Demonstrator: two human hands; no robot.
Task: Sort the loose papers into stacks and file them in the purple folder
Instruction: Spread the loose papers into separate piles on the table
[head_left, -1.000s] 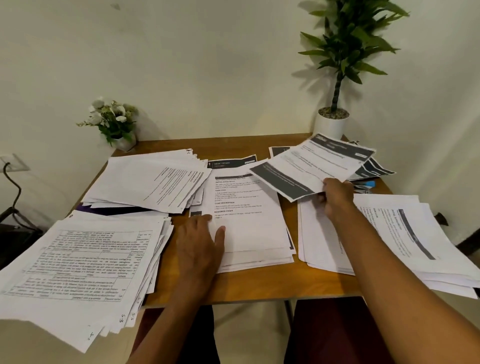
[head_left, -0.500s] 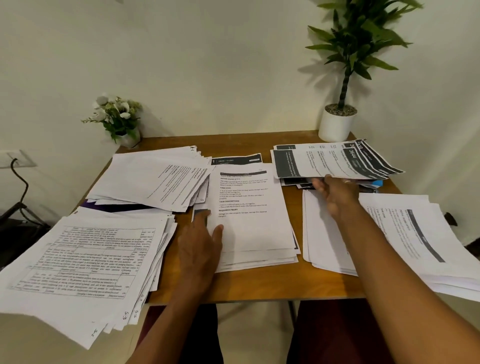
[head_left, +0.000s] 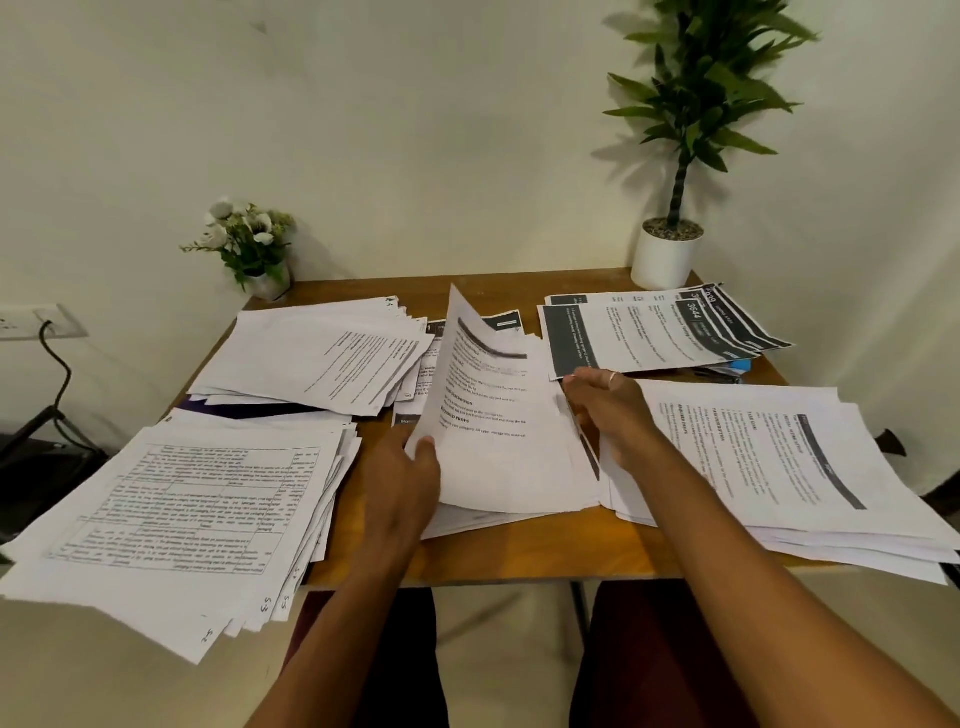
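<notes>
sheet (head_left: 488, 415): light, floppy, slippery, so grab an edge
left hand (head_left: 400, 483): fingers (head_left: 426, 448) pinching its left edge
right hand (head_left: 610, 405): at right edge, can't tell the grip

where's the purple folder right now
In the head view, the purple folder is at the left of the table, mostly buried under the back-left paper stack; only a sliver shows between that and the front-left stack.

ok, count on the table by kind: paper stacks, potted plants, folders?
Paper stacks: 5 (far-left stack, near-left stack, centre stack, far-right stack, near-right stack)
Potted plants: 2 (flower pot, tall plant)
Folders: 1 (purple folder, mostly under the far-left stack)
Total: 8
</notes>
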